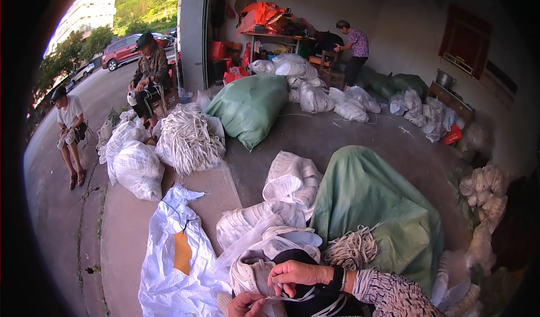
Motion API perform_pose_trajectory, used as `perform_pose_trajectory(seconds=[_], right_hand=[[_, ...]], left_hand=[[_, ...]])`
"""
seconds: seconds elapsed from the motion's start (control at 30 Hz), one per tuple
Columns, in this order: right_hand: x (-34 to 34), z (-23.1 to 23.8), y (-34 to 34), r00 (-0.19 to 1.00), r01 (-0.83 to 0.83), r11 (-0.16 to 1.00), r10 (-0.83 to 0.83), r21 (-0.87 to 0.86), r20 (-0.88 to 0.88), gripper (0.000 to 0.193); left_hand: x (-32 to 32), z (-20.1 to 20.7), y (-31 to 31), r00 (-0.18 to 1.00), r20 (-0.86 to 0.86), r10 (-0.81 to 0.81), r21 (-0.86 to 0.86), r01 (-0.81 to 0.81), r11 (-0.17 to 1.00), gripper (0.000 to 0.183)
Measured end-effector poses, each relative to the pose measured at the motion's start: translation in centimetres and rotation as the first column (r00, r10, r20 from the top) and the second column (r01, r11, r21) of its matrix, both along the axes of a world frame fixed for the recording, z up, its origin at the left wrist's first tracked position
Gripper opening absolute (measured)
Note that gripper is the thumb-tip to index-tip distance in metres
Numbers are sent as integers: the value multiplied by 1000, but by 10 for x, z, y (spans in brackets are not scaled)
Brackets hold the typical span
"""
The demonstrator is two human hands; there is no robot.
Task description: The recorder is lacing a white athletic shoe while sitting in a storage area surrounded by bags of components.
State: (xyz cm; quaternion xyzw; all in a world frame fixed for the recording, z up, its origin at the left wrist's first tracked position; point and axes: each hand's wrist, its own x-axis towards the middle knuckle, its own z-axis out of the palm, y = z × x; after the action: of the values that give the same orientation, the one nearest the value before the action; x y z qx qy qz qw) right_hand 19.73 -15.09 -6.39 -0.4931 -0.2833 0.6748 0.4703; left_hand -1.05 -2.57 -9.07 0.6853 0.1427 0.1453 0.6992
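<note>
Left hand [247, 306] pinches lace [289, 299]; right hand [291, 276] curled beside shoe [252, 276], grip unclear. Lacing looks partway, loose length left.

Plain shaded wall [405, 36], grey floor [388, 142]

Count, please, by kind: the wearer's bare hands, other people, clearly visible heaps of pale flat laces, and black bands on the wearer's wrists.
Wearer's bare hands: 2 (left hand, right hand)
Other people: 3 (in camouflage jacket, white shirt, purple patterned top)
Heaps of pale flat laces: 2 (cream heap, beige heap)
Black wristband: 1
Total: 8
</note>
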Motion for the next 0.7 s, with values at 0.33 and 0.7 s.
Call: perform_pose_trajectory(seconds=[0.33,0.7], right_hand=[[2,-7,-2,1000,14,998,-14,57,3,23],[4,-6,0,997,64,996,-62,61,-36,22]], left_hand=[[1,-1,-6,1000,16,23,3,-24,1000,4],[5,9,-2,1000,-25,-7,73,8,997,6]])
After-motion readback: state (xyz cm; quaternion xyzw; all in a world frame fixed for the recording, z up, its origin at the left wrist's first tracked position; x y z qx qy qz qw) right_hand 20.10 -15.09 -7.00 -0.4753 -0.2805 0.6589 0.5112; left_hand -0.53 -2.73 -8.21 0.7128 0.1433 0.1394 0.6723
